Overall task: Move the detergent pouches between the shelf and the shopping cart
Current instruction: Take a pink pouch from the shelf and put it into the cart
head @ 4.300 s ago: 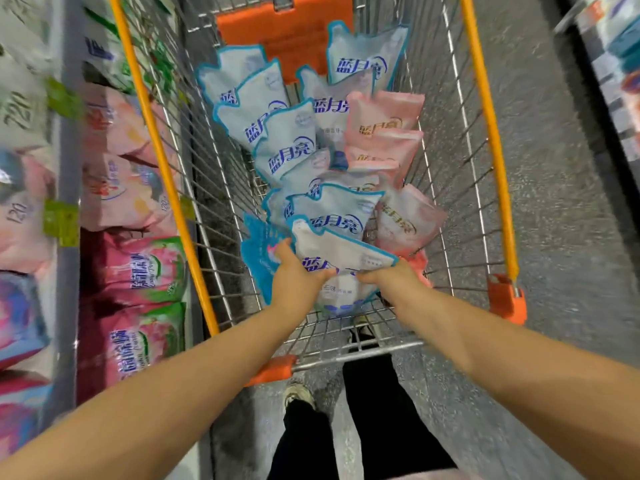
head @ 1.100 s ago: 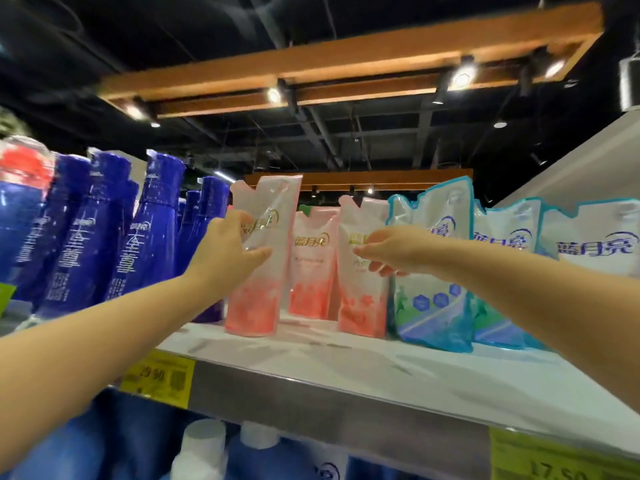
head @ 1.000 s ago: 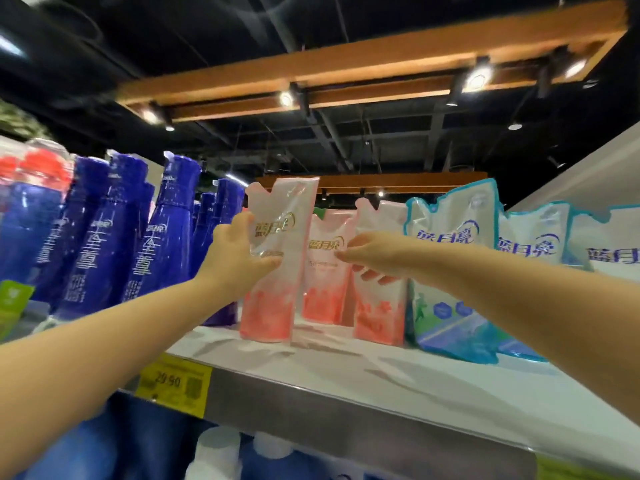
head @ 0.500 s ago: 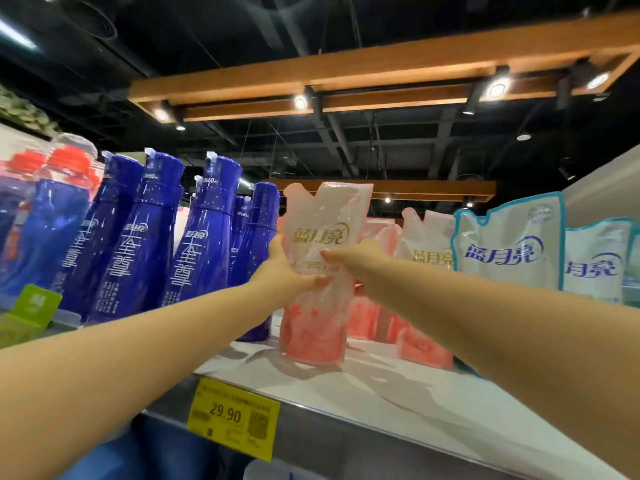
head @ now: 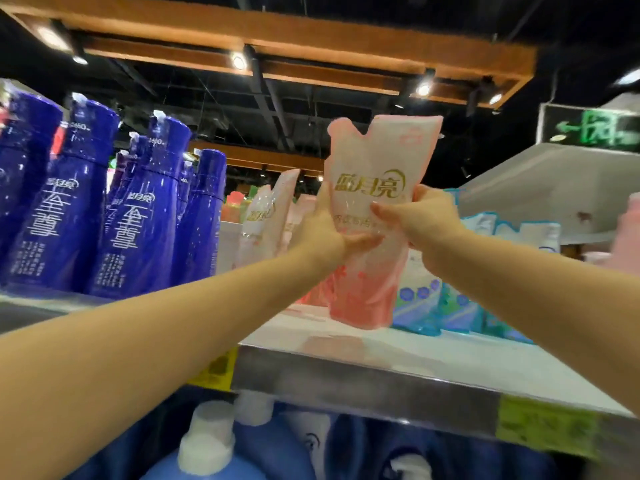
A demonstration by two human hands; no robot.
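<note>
Pink pouch (head: 375, 157), gripped by left fingers (head: 323, 202) and right fingers (head: 386, 212), upright near shelf (head: 346, 379) edge.

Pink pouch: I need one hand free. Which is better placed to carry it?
Probably left: the left hand wraps the pink pouch mid-height, thumb across its front; the right hand grips only an edge.

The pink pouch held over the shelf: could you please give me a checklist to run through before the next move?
1. Left hand grips the pink pouch: ok.
2. Right hand grips it too: ok.
3. Pouch upright: ok.
4. Pouch bottom lifted off the shelf: cannot tell.
5. Pink pouches behind stand on the shelf: ok.
6. Blue bottles apart from the held pouch: ok.
</note>
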